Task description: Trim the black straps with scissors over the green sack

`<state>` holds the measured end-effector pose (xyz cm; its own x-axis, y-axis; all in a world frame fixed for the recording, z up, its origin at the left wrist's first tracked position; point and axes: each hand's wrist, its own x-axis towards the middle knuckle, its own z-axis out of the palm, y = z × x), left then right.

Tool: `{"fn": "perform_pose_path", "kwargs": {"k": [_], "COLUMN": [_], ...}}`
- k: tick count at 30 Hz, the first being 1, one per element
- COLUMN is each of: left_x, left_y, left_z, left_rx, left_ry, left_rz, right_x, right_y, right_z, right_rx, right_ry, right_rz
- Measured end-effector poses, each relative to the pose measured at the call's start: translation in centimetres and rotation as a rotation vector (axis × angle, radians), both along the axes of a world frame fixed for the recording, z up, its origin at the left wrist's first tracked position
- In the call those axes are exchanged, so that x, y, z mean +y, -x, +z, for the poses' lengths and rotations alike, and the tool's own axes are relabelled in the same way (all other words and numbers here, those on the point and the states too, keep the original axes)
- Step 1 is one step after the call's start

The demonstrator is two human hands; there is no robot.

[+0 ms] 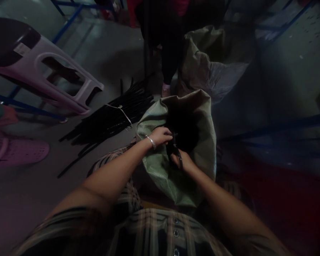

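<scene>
A light green woven sack (206, 131) stands upright between my knees with its mouth wide, and its inside is very dark. Over the mouth, my right hand (181, 160) grips black-handled scissors (179, 156), whose blades point away from me. Just left of the blades, my left hand (162, 136) is closed, with fingers and thumb pinched together. Whatever sits in that pinch is too dark to make out. On the floor left of the sack lies a bundle of long black strips (104, 119), tied with a pale string (121, 107).
A pinkish plastic stool (66, 67) lies on its side at the left, near a pink perforated basket (26, 151). Beyond my sack stands another woven sack (197, 60), beside a person in dark trousers (172, 53). Blue metal bars (69, 21) run along both sides.
</scene>
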<state>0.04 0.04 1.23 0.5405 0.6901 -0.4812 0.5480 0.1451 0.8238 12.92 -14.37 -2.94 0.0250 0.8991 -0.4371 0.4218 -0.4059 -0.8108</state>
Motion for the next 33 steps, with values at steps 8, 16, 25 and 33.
{"fn": "perform_pose_path", "kwargs": {"k": [8,16,25,33], "left_x": [0.0,0.4,0.4,0.1], "left_y": [-0.1,0.3,0.2,0.3], "left_z": [0.4,-0.8,-0.2,-0.4], "left_rx": [0.051,0.051,-0.027,0.024], "left_ry": [0.011,0.085,0.139,0.098], "left_rz": [0.017,0.039,0.036,-0.051], "right_x": [-0.1,0.0,0.2,0.1], "right_y": [0.6,0.8,1.1,0.7], "right_z": [-0.3,0.3,2.1,1.0], "right_rx": [0.041,0.08,0.104,0.036], "right_ry": [0.015,0.012,0.071,0.039], "right_rz": [-0.122,-0.153,-0.18,-0.141]}}
